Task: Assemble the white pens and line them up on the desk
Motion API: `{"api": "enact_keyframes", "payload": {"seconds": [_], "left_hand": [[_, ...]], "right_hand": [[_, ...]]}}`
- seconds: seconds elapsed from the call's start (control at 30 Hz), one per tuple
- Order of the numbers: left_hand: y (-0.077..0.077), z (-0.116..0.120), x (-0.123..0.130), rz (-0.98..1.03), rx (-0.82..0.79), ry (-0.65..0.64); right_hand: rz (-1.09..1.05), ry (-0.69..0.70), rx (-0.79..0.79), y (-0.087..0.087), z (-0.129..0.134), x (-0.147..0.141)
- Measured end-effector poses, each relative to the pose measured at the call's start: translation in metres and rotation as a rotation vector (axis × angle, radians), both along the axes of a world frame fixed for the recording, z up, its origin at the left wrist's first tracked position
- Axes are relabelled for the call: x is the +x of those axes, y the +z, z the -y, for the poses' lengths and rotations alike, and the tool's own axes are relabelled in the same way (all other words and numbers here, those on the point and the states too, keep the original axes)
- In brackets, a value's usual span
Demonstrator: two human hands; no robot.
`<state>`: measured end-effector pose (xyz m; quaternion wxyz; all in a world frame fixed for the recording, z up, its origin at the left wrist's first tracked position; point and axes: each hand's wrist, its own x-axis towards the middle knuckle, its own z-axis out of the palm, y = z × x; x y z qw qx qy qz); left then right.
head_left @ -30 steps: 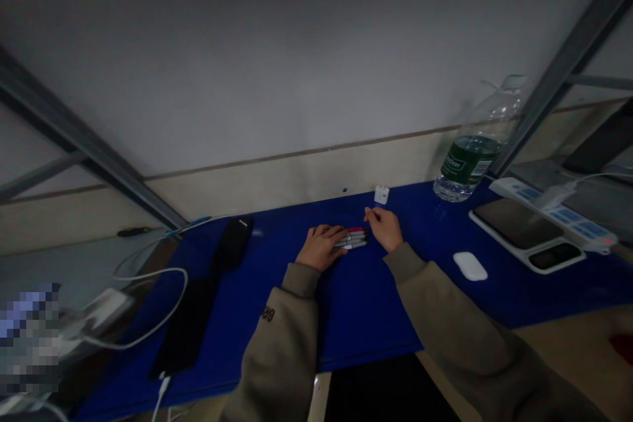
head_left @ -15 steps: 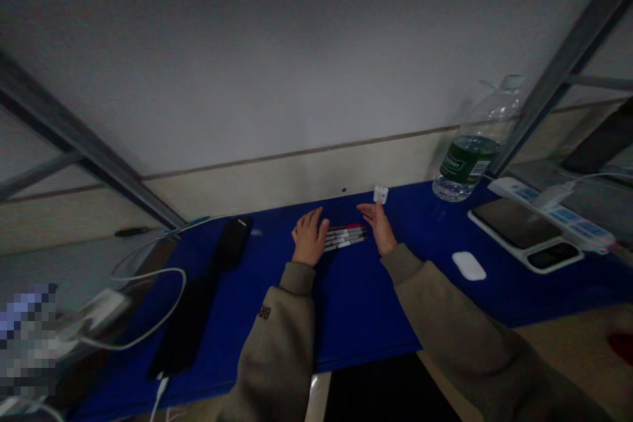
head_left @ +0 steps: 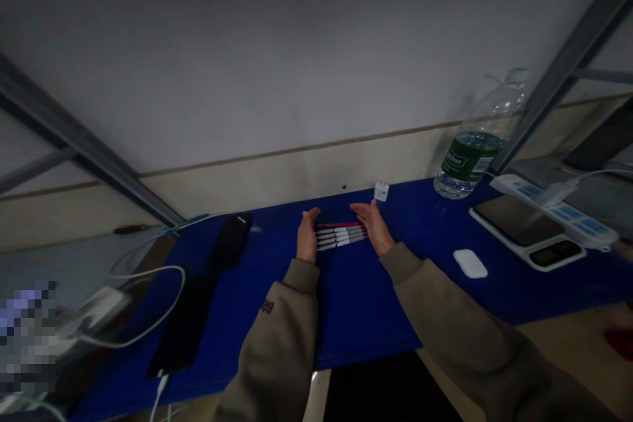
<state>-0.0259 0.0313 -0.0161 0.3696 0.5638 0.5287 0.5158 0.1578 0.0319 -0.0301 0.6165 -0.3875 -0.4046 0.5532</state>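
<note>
Several pens (head_left: pixel 342 236) lie side by side on the blue tabletop (head_left: pixel 366 303), the farthest one red and the others grey and white. At their left ends my left hand (head_left: pixel 307 236) stands on edge, fingers stretched out and palm turned toward them. My right hand (head_left: pixel 374 227) is on edge at the right ends, its fingers extended and pointing away to the left. The pens lie between the two palms; whether each palm touches the pen ends is hard to tell. Just beyond my right fingers sits a white charger plug (head_left: pixel 381 192).
A large water bottle (head_left: pixel 467 161) with a green label stands at the back right. Near it are a power strip (head_left: pixel 568 214), a digital scale (head_left: pixel 524 227) and a white rounded case (head_left: pixel 470 264). Dark phone-like devices (head_left: pixel 231 241) and white cables (head_left: pixel 180 283) lie on the left.
My left hand has turned from palm-down to on edge and now faces the left ends of the pens. My right hand has moved slightly left, closer to their right ends.
</note>
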Motion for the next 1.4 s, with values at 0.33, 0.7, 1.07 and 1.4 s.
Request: {"api": "enact_keyframes", "payload": {"seconds": [0.33,0.7,1.07,1.4], "left_hand": [[0.012,0.02,-0.001,-0.972,0.158,-0.308],[0.013,0.017,0.0,-0.94,0.227,-0.252],[0.025,0.03,0.009,-0.994,0.31,-0.276],[0.04,0.026,0.004,-0.947,0.37,-0.299]], "right_hand": [[-0.003,-0.045,-0.035,0.003,-0.001,0.005],[0.086,-0.137,0.026,0.007,-0.001,0.006],[0.03,-0.253,0.003,0.009,0.001,0.014],[0.445,-0.179,0.296,0.034,0.014,0.015]]}}
